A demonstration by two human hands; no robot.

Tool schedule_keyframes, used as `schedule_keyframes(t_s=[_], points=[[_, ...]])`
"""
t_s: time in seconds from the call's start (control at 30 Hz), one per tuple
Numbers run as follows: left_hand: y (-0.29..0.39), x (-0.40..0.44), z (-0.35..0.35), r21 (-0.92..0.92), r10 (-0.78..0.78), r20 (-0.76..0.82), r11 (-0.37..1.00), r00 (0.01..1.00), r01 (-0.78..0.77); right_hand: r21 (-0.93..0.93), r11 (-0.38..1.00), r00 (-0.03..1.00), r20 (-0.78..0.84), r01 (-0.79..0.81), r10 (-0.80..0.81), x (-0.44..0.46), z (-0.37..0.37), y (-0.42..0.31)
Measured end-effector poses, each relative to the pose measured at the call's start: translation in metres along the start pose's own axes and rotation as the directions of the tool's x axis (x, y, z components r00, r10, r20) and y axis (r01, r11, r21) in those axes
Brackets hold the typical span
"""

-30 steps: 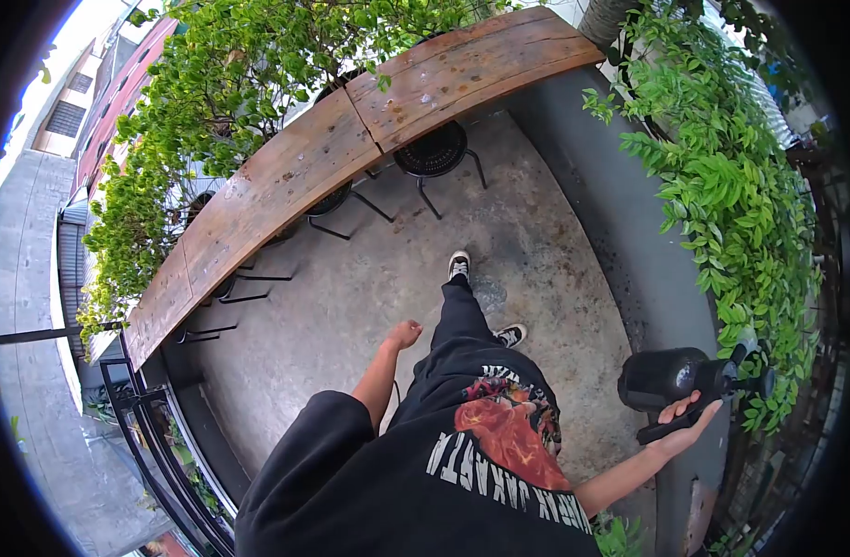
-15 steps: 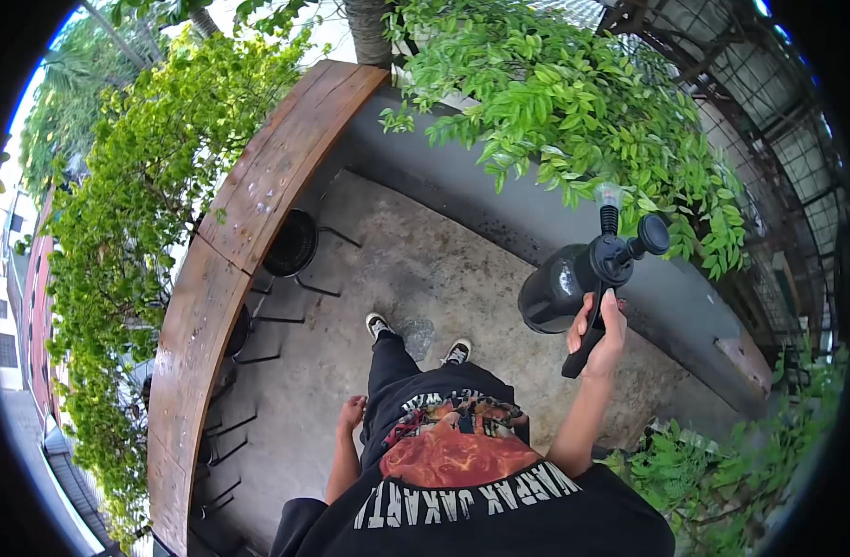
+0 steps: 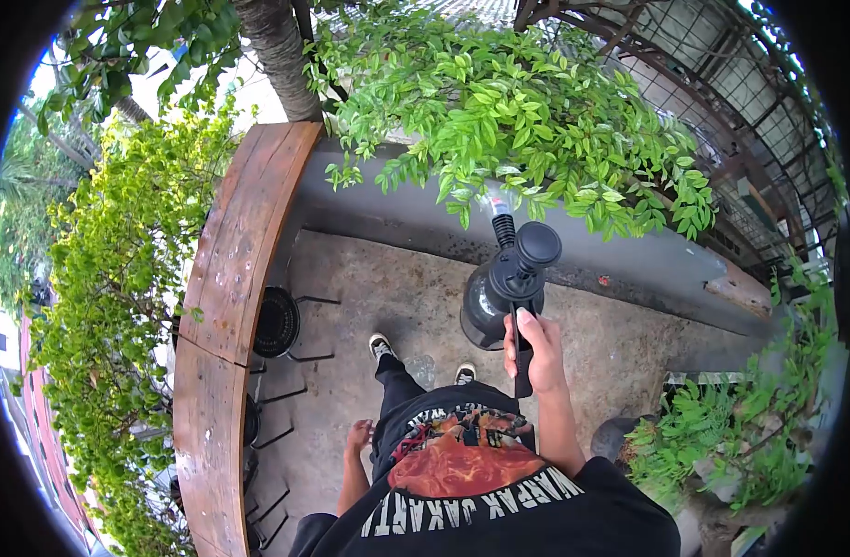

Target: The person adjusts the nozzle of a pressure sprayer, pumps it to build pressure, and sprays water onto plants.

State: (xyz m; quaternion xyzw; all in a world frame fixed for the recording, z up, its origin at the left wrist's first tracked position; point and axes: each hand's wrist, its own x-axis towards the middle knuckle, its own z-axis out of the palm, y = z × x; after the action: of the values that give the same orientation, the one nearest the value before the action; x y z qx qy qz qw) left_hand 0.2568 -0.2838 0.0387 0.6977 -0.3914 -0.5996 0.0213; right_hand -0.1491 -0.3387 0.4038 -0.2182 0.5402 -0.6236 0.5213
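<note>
My right hand (image 3: pixel 539 353) is wrapped round the handle of a dark pump sprayer (image 3: pixel 485 306). The sprayer's round black knob points up toward the camera, and its ribbed neck ends in a clear nozzle (image 3: pixel 499 202) near the lower leaves of a green shrub (image 3: pixel 508 116). Low at my side hangs my left hand (image 3: pixel 358 434), away from the sprayer, its fingers loosely curled with nothing seen in them.
A long wooden counter (image 3: pixel 212 390) runs down the left, with black stools (image 3: pixel 276 322) beneath its inner edge. Behind the shrub is a low grey wall (image 3: pixel 402 223). More plants (image 3: pixel 722 436) grow at the lower right. Both shoes rest on the concrete floor (image 3: pixel 397 278).
The view has turned to the right, so the counter now lies along the left side. My right hand and the sprayer have shifted toward the middle of the view, in front of the shrub.
</note>
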Motion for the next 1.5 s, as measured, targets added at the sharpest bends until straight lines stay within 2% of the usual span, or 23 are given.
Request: schedule_keyframes(t_s=[0.03, 0.1, 0.27, 0.4, 0.5, 0.7, 0.8, 0.9, 1.07, 1.2, 1.4, 1.5], points=[[-0.002, 0.022, -0.012, 0.026, 0.065, 0.034, 0.997, 0.997, -0.066, 0.034, 0.999, 1.000, -0.006, -0.016, 0.016, 0.004, 0.009, 0.001], [-0.002, 0.065, -0.032, 0.011, 0.058, 0.058, 0.998, 0.997, -0.059, 0.079, 0.997, 1.000, 0.011, -0.009, 0.008, 0.015, 0.029, 0.003], [0.048, 0.107, -0.085, 0.022, 0.000, 0.106, 1.000, 0.994, -0.003, 0.074, 0.997, 0.997, 0.071, 0.004, -0.009, 0.044, 0.096, 0.005], [0.070, 0.136, -0.125, 0.071, 0.027, 0.136, 0.997, 0.990, -0.037, 0.151, 0.987, 0.994, 0.087, 0.059, -0.073, 0.071, 0.133, 0.005], [0.067, 0.156, -0.148, 0.089, 0.043, 0.152, 0.994, 0.988, -0.057, 0.153, 0.983, 0.992, 0.054, 0.102, -0.112, 0.086, 0.152, 0.000], [0.055, 0.172, -0.174, 0.123, -0.035, 0.169, 0.992, 0.985, 0.014, 0.071, 0.982, 0.978, -0.126, 0.174, -0.164, 0.095, 0.173, -0.009], [0.049, 0.174, -0.182, 0.060, -0.023, 0.197, 0.998, 0.980, 0.011, 0.071, 0.973, 0.959, -0.200, 0.219, -0.201, 0.094, 0.166, -0.012], [0.052, 0.177, -0.184, 0.168, -0.067, 0.215, 0.985, 0.974, 0.031, 0.061, 0.969, 0.936, -0.282, 0.238, -0.212, 0.091, 0.157, -0.014], [0.064, 0.190, -0.182, 0.176, -0.090, 0.253, 0.983, 0.963, 0.046, 0.155, 0.941, 0.888, -0.404, 0.302, -0.219, 0.077, 0.131, -0.018], [0.082, 0.197, -0.184, 0.126, -0.064, 0.261, 0.992, 0.963, 0.032, 0.110, 0.927, 0.810, -0.529, 0.359, -0.251, 0.060, 0.106, -0.026], [0.102, 0.204, -0.180, 0.184, -0.066, 0.292, 0.983, 0.954, 0.012, 0.038, 0.916, 0.682, -0.679, 0.400, -0.270, 0.034, 0.073, -0.043], [0.118, 0.199, -0.171, 0.281, -0.059, 0.302, 0.959, 0.951, -0.030, 0.016, 0.911, 0.648, -0.708, 0.413, -0.282, 0.021, 0.041, -0.048]])
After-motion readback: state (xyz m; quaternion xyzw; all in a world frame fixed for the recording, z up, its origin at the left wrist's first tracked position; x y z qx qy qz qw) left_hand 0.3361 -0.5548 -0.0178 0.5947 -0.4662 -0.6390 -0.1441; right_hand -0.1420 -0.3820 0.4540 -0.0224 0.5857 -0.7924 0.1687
